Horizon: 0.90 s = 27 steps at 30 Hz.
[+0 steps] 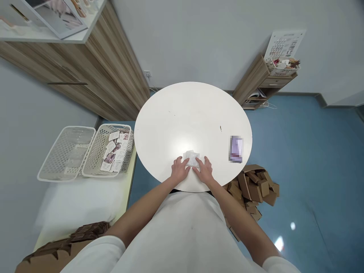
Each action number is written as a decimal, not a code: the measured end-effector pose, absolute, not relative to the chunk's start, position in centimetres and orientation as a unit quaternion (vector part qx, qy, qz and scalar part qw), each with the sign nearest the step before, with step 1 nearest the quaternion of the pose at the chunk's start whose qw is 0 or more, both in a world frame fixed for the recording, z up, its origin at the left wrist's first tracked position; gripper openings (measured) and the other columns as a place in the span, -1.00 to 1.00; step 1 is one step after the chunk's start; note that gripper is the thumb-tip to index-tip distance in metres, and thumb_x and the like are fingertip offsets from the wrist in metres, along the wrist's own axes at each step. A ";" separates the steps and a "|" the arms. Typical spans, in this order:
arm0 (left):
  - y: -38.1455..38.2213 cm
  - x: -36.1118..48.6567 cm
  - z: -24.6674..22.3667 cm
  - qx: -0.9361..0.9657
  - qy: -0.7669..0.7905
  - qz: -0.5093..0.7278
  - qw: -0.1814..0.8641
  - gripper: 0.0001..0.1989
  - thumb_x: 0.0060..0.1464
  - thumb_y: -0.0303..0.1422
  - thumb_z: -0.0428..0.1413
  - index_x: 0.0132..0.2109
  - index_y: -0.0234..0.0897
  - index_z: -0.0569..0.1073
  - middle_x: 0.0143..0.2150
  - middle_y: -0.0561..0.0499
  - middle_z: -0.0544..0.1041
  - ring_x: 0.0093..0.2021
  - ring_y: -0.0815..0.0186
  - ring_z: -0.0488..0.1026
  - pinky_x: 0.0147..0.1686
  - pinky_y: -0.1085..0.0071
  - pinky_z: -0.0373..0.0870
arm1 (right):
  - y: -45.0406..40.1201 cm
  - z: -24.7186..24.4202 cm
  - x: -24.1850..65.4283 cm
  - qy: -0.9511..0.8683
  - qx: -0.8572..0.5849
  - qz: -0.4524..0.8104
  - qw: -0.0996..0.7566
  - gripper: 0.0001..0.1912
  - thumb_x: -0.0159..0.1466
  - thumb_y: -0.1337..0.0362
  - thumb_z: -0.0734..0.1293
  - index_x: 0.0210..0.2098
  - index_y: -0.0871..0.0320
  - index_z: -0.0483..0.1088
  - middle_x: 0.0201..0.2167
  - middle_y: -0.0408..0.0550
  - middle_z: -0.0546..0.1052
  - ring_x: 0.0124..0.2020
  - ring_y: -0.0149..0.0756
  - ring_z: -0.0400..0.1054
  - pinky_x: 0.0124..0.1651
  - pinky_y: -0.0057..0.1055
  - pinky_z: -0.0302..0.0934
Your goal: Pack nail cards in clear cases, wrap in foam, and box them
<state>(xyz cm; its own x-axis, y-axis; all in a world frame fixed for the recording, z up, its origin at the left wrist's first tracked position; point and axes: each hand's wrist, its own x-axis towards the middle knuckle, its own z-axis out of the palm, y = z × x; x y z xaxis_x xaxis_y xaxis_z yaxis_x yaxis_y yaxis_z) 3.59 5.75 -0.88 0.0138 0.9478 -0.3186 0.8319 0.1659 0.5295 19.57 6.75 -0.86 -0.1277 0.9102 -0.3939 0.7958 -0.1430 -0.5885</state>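
A small, flat, whitish translucent packet lies near the front edge of the white oval table. It looks folded or layered, with a corner showing at its upper left. My left hand grips its left side, a finger on top and the thumb at the lower edge. From the other side my right hand holds it in the same way, fingers bent. The fingertips hide parts of the packet's edges. Farther right on the table is a purple item, blurred by pixels.
Left of the table stand a white basket of printed cards and another basket with clear plastic inside. Brown cardboard boxes are heaped on the floor at the right. A wooden cabinet and a small shelf unit stand behind.
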 end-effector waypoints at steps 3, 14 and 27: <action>6.0 4.0 -0.8 0.581 0.699 0.119 0.399 -0.52 0.07 -0.21 -0.07 0.13 -0.24 0.20 0.07 -0.19 0.24 0.06 0.13 0.21 -0.05 0.23 0.22 | 7.1 -0.4 19.6 -0.582 -0.635 0.501 0.080 -0.34 0.11 -0.03 0.20 0.17 -0.03 0.03 0.23 0.00 -0.10 0.23 -0.05 -0.18 0.13 -0.13 -0.08; 5.7 4.0 -0.4 0.447 0.718 0.218 0.486 -0.42 0.06 -0.19 -0.03 0.19 -0.26 0.05 0.15 -0.17 0.24 0.09 0.21 0.27 -0.01 0.32 0.23 | 8.6 0.4 20.7 -0.439 -0.551 0.695 0.147 -0.40 0.13 0.02 0.21 0.13 0.00 0.09 0.12 -0.06 0.24 0.12 -0.20 0.12 0.09 -0.21 0.06; 5.6 -0.1 -0.6 0.433 0.751 0.246 0.433 -0.50 0.06 -0.25 -0.02 0.14 -0.27 0.16 0.17 -0.11 0.23 0.14 0.20 0.19 0.02 0.30 0.24 | 9.5 0.6 14.5 -0.452 -0.555 0.679 0.162 -0.36 0.13 0.00 0.21 0.15 0.05 0.04 0.09 0.00 0.28 0.09 -0.18 0.17 0.01 -0.23 0.19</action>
<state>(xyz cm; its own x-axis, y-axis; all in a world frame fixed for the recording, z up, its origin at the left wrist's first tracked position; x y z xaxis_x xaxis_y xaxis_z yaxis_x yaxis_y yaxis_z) -0.14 5.64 -0.62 -0.2495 0.8639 -0.4375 0.4378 0.5036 0.7448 14.46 9.50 0.61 -0.3319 0.7216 -0.6076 0.2823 -0.5386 -0.7939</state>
